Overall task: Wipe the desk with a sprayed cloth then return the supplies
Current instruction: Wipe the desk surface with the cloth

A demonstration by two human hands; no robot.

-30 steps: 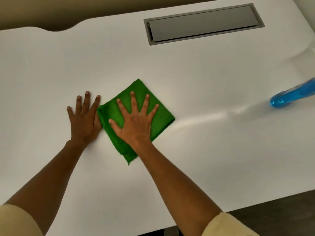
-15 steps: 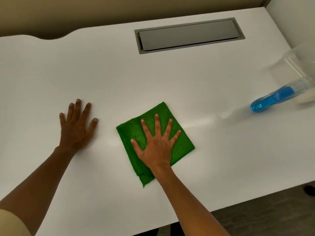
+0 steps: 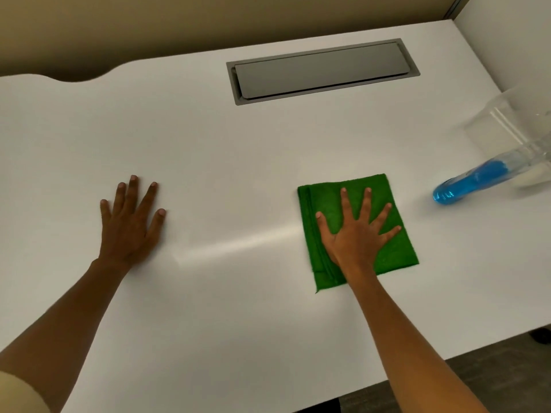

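Nearest, sleeves: pale cuffs at the lower edge, both forearms reaching out over the desk (image 3: 268,338).
Left hand (image 3: 131,225): flat on the bare white top, fingers loosely apart, holding nothing; serves as a brace, well apart from the cloth.
Right hand (image 3: 356,234): palm down on the green cloth (image 3: 396,248), fingers splayed wide, pressing rather than gripping.
Cloth: folded into a rough square, lying flat toward the right side of the desk, folded layers showing along its left edge.
Streak (image 3: 238,244): a faint band on the surface between the two hands, probably damp from wiping.
Step in hand: wiping, judged from the pressing palm.
Doing it well: even pressure through the whole palm, overlapping passes, folds kept flat so no edge rolls under; care near the spray bottle (image 3: 468,183) just right of the cloth, lying on its side with blue liquid, easily knocked.
Beyond the bottle: a clear container (image 3: 507,114), blurred.
Farthest: grey cable hatch (image 3: 322,71) set in the desk.
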